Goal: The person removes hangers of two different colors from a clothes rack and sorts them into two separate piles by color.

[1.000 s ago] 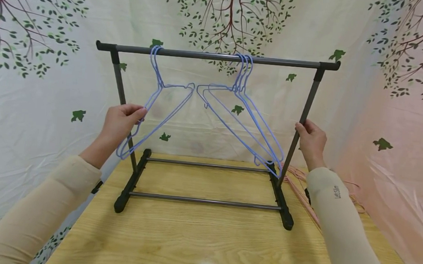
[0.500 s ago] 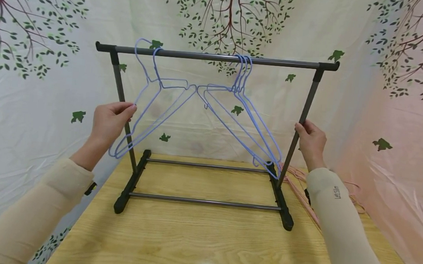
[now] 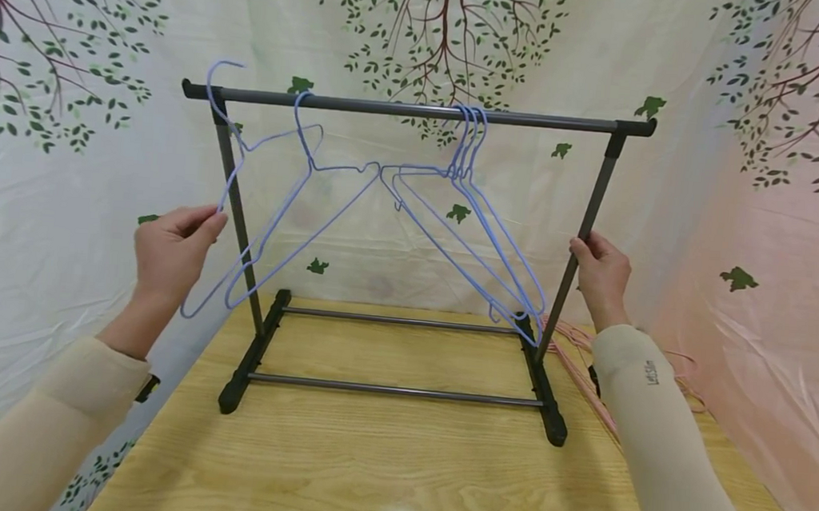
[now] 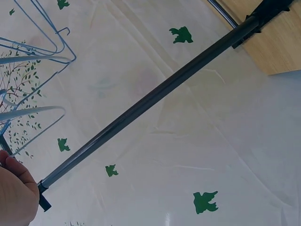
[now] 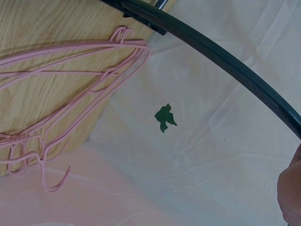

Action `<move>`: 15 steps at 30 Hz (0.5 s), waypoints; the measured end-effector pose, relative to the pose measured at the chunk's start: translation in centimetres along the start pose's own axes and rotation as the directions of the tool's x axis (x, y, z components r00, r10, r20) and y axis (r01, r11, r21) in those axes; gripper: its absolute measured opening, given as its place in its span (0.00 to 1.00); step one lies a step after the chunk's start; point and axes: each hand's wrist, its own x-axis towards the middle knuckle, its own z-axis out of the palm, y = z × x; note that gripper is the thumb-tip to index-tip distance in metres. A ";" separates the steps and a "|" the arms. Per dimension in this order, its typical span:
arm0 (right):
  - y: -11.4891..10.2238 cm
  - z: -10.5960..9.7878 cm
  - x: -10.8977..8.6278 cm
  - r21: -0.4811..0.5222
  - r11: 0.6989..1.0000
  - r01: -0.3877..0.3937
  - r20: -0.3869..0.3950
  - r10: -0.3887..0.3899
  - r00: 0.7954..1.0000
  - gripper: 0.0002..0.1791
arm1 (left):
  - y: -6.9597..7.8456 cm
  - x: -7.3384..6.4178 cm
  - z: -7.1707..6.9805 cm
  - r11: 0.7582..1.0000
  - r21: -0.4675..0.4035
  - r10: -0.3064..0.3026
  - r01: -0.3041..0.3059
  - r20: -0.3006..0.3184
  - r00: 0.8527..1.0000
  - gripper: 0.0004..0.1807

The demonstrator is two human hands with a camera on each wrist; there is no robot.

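My left hand [image 3: 171,257] pinches one side of a blue wire hanger [image 3: 245,148] near the rack's left end. The hanger's hook stands above the rail, free of it, and its lower part overlaps the left post in the head view. Another blue hanger [image 3: 310,164] hangs on the left half of the black garment rack's rail [image 3: 392,108]. Several more blue hangers [image 3: 470,182] hang bunched right of centre. My right hand [image 3: 604,275] holds the rack's right post [image 3: 564,292], fingers and thumb around it. In the left wrist view, only part of the hand [image 4: 18,193] shows.
The rack's black feet [image 3: 547,411] stand on a wooden table [image 3: 394,455]. Several pink hangers [image 5: 84,101] lie on the table beyond the right post. A white cloth with printed trees and leaves [image 3: 380,261] surrounds the table's back and sides.
My left hand has lifted one blue hanger's hook off the rail and carried it left to the rack's end, parting it from the other left hanger. The right hand has stayed on the post.
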 end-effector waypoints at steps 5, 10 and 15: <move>0.1 0.0 0.1 -0.005 1.000 -0.015 -0.001 0.015 1.000 0.27 | -0.8 -1.2 -1.3 0.996 -0.007 0.089 -0.090 -0.084 0.992 0.10; 0.0 0.1 0.2 -0.006 1.000 -0.001 -0.015 0.001 1.000 0.25 | -1.1 -1.9 -2.7 0.995 -0.038 0.088 -0.094 -0.134 0.987 0.11; -0.1 0.1 0.1 -0.015 1.000 -0.011 -0.017 0.011 1.000 0.24 | -1.1 -2.4 -4.1 0.994 -0.071 0.067 -0.078 -0.153 0.986 0.11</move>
